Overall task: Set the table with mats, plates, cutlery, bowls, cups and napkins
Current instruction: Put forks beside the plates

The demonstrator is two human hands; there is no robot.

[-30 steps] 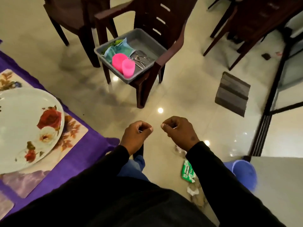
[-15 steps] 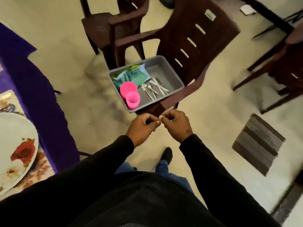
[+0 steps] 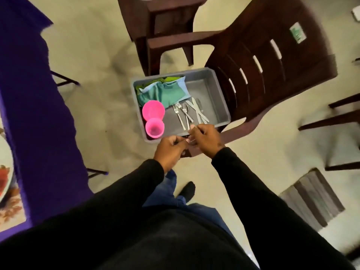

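Observation:
A grey bin [image 3: 222, 90] sits on the seat of a brown plastic chair [image 3: 272, 55]. Inside it lie a pink bowl [image 3: 153, 112], a pink cup [image 3: 154, 129], folded blue and green napkins [image 3: 165, 92], several forks [image 3: 182, 114] and knives [image 3: 198, 112]. My right hand [image 3: 206, 139] hovers over the bin's near edge, its curled fingertips by the fork handles. My left hand [image 3: 170, 151] is just in front of the bin, fingers curled, with nothing visible in it. At the left edge, a floral plate [image 3: 4, 168] rests on a mat [image 3: 11, 209].
The table with its purple cloth [image 3: 39, 114] runs along the left. A second brown chair [image 3: 161, 26] stands behind the bin. A dark ribbed floor mat [image 3: 311, 199] lies at the right, and more chair legs [image 3: 331, 117] show at the right edge.
I have walked from the table to the chair. The bin is now right under my hands, and my right hand has reached forward over its near edge.

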